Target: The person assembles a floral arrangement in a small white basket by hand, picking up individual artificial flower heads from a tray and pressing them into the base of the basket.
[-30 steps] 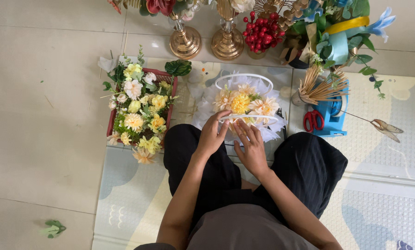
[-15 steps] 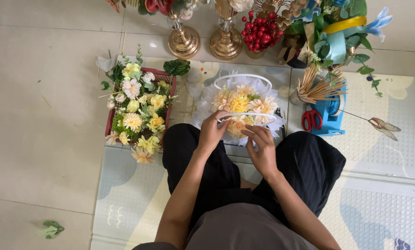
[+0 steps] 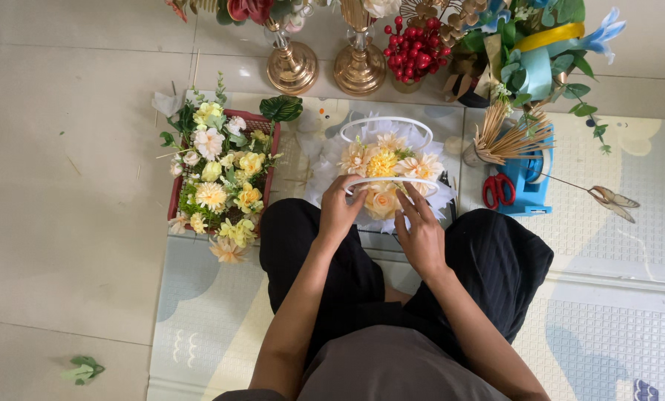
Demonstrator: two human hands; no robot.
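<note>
A white basket (image 3: 421, 141) wrapped in white paper holds peach and yellow flowers (image 3: 381, 163) and stands on the mat in front of my crossed legs. One white handle (image 3: 383, 120) arches at the far side. A second white handle (image 3: 399, 180) lies across the near flowers. My left hand (image 3: 338, 213) curls its fingers round the left end of this near handle. My right hand (image 3: 423, 234) rests flat at the basket's near right edge, fingers apart, its tips touching a peach flower below the handle.
A red crate (image 3: 266, 160) of yellow and white flowers sits to the left. To the right are a blue holder (image 3: 529, 193), red scissors (image 3: 498, 189) and a bundle of sticks (image 3: 507, 134). Two gold stands (image 3: 292, 70), red berries (image 3: 414, 52) and bouquets line the back. A leaf sprig (image 3: 82, 369) lies on the tiles.
The near white handle has come up from the front and now lies across the flowers. Both hands moved up from the basket's front edge to it.
</note>
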